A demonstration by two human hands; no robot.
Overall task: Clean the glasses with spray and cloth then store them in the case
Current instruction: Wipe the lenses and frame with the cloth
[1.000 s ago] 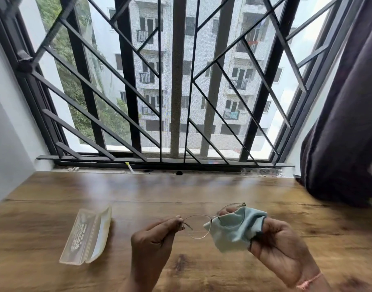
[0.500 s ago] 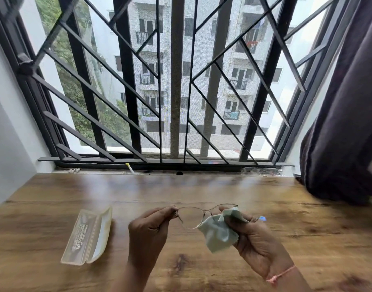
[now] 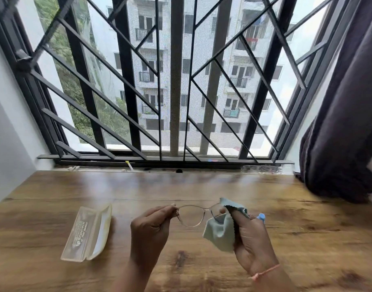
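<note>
1. The left hand (image 3: pixel 150 226) is pinching the left end of the thin gold wire-framed glasses with clear lenses (image 3: pixel 190 217). Its fingers are curling round the frame by the hinge and holding it raised above the brown wood-grain tabletop (image 3: pixel 54 192).
2. The right hand (image 3: pixel 252 239) is gripping the pale blue-green soft cleaning cloth (image 3: pixel 219 233). It is folding the cloth over the right lens and pinching that lens through the fabric, while the left lens is showing bare.
3. The glasses are spanning the gap between the two hands, with their long axis running left to right.
4. The translucent pale plastic case (image 3: pixel 88 232) is lying open on the tabletop to the left of the left hand and well apart from it. Its long axis is running near to far, leaning slightly to the right at the far end.
5. By my reading, the wiping step is going on and storing is waiting. The case is sitting left of the glasses, so the left hand is the nearer one. The frame is lying crosswise to the case, so it is going to need turning before it fits.
6. A small bright blue object (image 3: pixel 261 217) is peeking out just behind the right hand. It may be the top of the spray, but too little is showing to be sure.
</note>
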